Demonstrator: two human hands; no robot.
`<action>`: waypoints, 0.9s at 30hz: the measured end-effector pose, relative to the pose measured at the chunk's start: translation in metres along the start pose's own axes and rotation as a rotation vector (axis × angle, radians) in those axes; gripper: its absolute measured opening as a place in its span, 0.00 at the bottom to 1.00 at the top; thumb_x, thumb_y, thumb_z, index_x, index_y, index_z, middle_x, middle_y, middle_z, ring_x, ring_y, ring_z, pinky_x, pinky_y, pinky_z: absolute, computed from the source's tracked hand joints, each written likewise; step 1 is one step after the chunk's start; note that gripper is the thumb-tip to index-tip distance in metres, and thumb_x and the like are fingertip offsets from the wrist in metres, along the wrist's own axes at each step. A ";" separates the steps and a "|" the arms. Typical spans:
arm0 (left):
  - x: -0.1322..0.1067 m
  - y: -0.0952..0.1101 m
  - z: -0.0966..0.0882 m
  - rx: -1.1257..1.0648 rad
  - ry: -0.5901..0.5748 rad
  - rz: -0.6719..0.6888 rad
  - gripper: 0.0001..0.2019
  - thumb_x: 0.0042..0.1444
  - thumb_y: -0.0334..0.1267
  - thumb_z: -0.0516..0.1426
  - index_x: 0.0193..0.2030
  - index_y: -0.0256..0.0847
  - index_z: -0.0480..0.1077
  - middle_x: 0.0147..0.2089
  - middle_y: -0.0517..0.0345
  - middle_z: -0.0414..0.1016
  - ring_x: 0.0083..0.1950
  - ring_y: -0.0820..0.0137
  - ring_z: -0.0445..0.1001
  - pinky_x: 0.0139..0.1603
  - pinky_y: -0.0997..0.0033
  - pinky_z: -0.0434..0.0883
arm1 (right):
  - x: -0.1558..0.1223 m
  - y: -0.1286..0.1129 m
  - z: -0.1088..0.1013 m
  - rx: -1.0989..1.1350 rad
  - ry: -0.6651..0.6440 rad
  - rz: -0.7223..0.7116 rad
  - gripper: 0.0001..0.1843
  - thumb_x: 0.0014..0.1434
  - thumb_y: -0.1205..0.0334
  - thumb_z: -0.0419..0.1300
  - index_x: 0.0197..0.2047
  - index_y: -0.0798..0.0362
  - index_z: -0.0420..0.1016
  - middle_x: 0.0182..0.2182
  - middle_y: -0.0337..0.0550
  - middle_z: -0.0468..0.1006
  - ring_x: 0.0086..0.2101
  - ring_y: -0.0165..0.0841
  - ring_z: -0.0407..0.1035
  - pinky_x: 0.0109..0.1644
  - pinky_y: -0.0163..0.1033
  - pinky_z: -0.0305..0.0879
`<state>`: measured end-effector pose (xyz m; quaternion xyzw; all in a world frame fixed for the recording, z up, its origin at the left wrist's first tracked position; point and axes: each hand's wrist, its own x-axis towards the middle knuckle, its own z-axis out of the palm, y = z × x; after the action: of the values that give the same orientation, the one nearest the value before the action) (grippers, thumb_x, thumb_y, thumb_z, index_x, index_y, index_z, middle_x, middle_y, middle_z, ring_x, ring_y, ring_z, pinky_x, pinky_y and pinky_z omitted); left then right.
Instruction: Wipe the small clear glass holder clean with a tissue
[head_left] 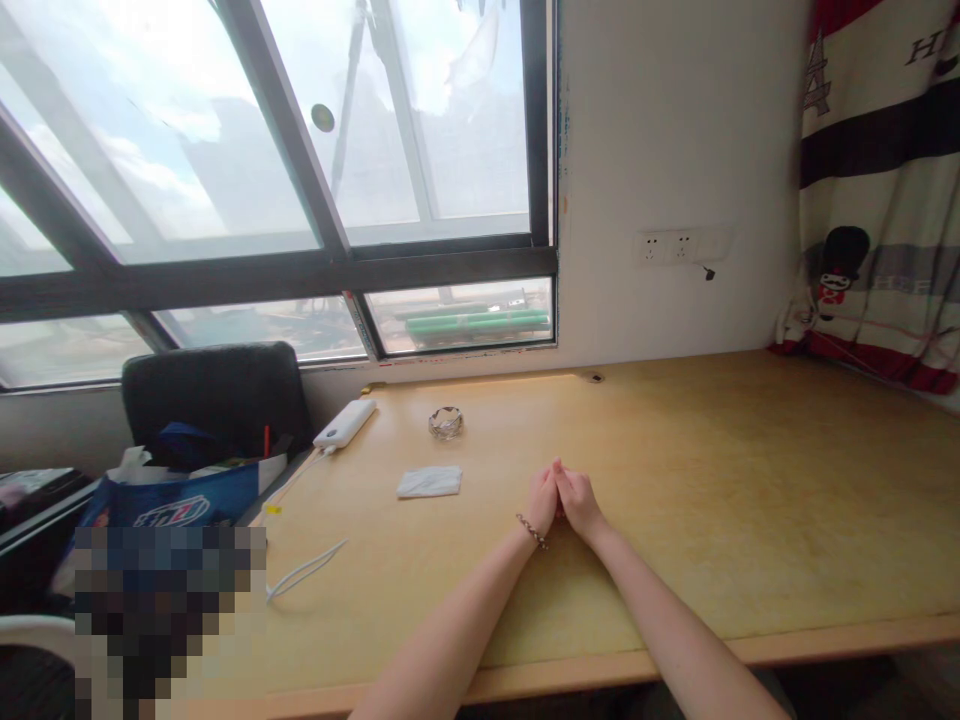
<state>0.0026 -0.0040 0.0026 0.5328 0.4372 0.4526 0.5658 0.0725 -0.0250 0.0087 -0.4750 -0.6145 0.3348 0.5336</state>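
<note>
My left hand (543, 500) and my right hand (576, 498) are closed together over the middle of the wooden table (720, 520), palms facing and thumbs side by side. Whatever lies between the palms, if anything, is hidden. A beaded bracelet (532, 531) circles my left wrist. To the left of the hands lies a folded white tissue or cloth (429, 482), apart from them. Farther back sits a small ring-shaped, silvery and dark item (447, 423), perhaps a bracelet or a coil.
A white power bank (345, 425) with a cable lies at the table's left edge. A loose white cable (307, 570) is nearer me. Left of the table stand a black chair (214, 385) and a blue bag (180, 500). Behind are a window and wall sockets (667, 246).
</note>
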 end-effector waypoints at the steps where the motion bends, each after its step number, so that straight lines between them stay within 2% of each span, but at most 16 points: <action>1: 0.000 0.000 0.000 0.001 0.000 0.000 0.26 0.44 0.62 0.45 0.19 0.37 0.58 0.12 0.65 0.55 0.11 0.80 0.53 0.10 0.79 0.50 | 0.000 0.000 0.000 -0.002 0.001 0.002 0.27 0.58 0.48 0.40 0.16 0.55 0.63 0.11 0.36 0.62 0.14 0.26 0.59 0.16 0.30 0.52; 13: -0.001 0.001 0.000 0.010 -0.007 -0.003 0.26 0.45 0.61 0.44 0.19 0.37 0.58 0.12 0.65 0.54 0.12 0.79 0.53 0.11 0.78 0.51 | 0.001 -0.001 0.000 -0.017 -0.001 0.002 0.28 0.57 0.47 0.40 0.17 0.55 0.64 0.12 0.37 0.62 0.14 0.26 0.59 0.16 0.30 0.52; 20: 0.001 -0.004 0.001 0.085 -0.008 0.047 0.25 0.48 0.59 0.42 0.18 0.37 0.57 0.12 0.65 0.54 0.13 0.78 0.52 0.13 0.77 0.51 | 0.002 0.001 -0.001 -0.023 0.025 0.003 0.29 0.57 0.46 0.39 0.16 0.56 0.64 0.12 0.38 0.64 0.15 0.26 0.59 0.17 0.30 0.52; 23: -0.001 -0.003 -0.001 0.224 0.041 0.147 0.23 0.52 0.54 0.41 0.19 0.37 0.58 0.15 0.62 0.58 0.17 0.76 0.57 0.18 0.76 0.55 | 0.002 0.003 0.000 -0.004 0.034 0.029 0.30 0.56 0.45 0.40 0.15 0.56 0.63 0.11 0.38 0.63 0.14 0.26 0.58 0.17 0.30 0.50; 27: -0.005 0.011 -0.012 0.608 0.097 0.352 0.19 0.56 0.45 0.40 0.23 0.37 0.62 0.21 0.58 0.64 0.25 0.73 0.63 0.27 0.74 0.61 | 0.003 0.007 0.001 0.025 0.058 0.047 0.30 0.55 0.43 0.41 0.13 0.55 0.62 0.10 0.38 0.63 0.14 0.26 0.58 0.17 0.31 0.51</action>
<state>-0.0107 -0.0063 0.0129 0.7218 0.4800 0.4170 0.2732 0.0729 -0.0200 0.0032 -0.4922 -0.5832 0.3410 0.5490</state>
